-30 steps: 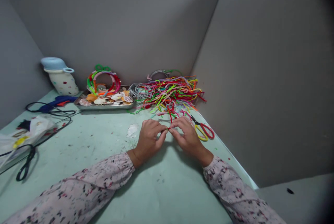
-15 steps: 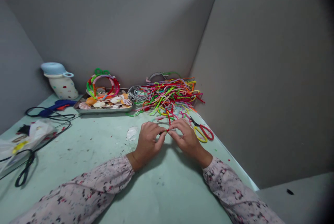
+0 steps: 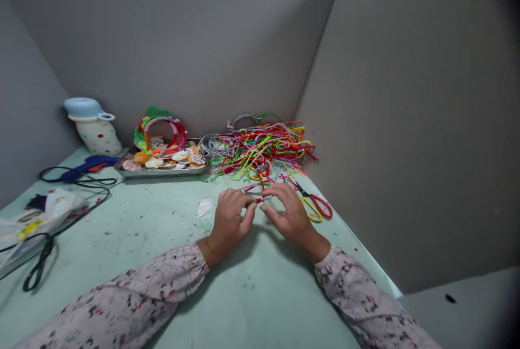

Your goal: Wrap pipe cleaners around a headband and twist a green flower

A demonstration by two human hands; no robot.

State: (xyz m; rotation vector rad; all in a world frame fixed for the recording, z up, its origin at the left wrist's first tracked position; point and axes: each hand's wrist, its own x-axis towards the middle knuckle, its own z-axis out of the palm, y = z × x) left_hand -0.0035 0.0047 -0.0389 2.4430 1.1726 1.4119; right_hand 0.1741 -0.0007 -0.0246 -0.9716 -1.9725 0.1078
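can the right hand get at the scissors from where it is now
Probably yes: the scissors lie close beside the right hand, with both handle loops uncovered and nothing seen in the way; the hand looks open.

1. Stem point(image 3: 258, 200): thin and red, only a short stretch showing, with a touch of green at its left end.
2. It lies roughly crosswise between the two hands, its left end pinched in the thumb and forefinger of the left hand point(image 3: 231, 219).
3. Its right end points to the right hand point(image 3: 291, 218), whose thumb and forefinger stand parted; contact there is too small to tell.
4. Just beyond, a red strand point(image 3: 261, 179) runs away from the hands; any join with the stem is unclear.
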